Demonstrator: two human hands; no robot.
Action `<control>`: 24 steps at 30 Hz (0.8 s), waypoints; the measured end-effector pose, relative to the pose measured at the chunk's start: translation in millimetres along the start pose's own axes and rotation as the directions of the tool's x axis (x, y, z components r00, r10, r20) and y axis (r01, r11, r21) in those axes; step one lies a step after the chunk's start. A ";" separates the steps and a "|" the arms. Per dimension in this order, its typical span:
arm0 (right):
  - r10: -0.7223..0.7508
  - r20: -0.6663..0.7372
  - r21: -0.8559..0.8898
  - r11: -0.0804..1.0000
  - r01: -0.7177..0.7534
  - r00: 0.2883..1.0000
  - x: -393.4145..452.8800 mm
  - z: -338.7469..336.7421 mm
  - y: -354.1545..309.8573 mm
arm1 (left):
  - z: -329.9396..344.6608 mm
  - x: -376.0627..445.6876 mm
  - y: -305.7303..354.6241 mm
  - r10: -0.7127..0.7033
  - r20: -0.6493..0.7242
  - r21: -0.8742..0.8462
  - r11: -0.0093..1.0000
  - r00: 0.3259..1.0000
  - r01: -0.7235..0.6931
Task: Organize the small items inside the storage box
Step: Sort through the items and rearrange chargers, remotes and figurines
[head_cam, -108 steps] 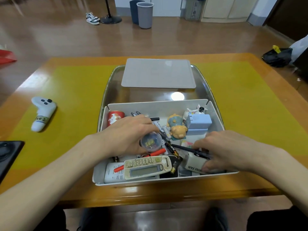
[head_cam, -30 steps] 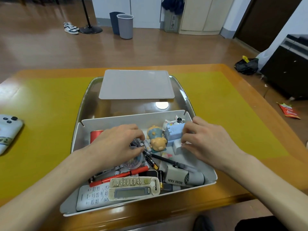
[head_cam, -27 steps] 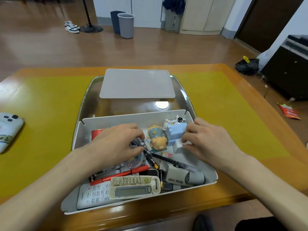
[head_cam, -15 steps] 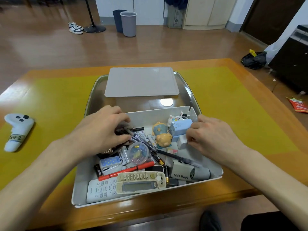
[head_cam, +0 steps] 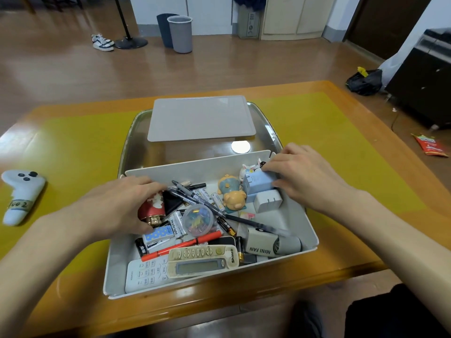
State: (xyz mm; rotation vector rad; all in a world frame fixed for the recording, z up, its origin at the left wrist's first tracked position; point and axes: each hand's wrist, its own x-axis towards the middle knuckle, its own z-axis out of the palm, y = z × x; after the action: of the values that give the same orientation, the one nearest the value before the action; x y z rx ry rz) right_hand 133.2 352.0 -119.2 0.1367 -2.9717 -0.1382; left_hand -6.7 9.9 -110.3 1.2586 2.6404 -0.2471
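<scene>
Sitting on the table [head_cam: 341, 123], the white storage box [head_cam: 300, 223] is full of small items. At its 10 o'clock side the left hand [head_cam: 114, 206] curls its fingers around a red bottle with a gold cap [head_cam: 152, 211]. At 2 o'clock the right hand [head_cam: 302, 176] pinches a light blue block [head_cam: 257, 182] – thumb near, fingers on top. Two remotes [head_cam: 185, 267] lie at 6 o'clock, beside a mini fan [head_cam: 266, 242].
</scene>
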 end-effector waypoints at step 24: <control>-0.007 0.121 -0.098 0.995 0.019 0.993 -9.4 -4.4 -12.1 | -14.0 15.1 44.7 0.032 -0.345 -0.325 0.934 0.938 -0.152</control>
State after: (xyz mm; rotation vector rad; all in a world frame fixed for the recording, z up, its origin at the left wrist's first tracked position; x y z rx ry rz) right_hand 144.1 340.6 -117.5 0.1396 -3.0764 -0.3051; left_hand 17.3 52.3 -103.4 1.3952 2.7135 0.4745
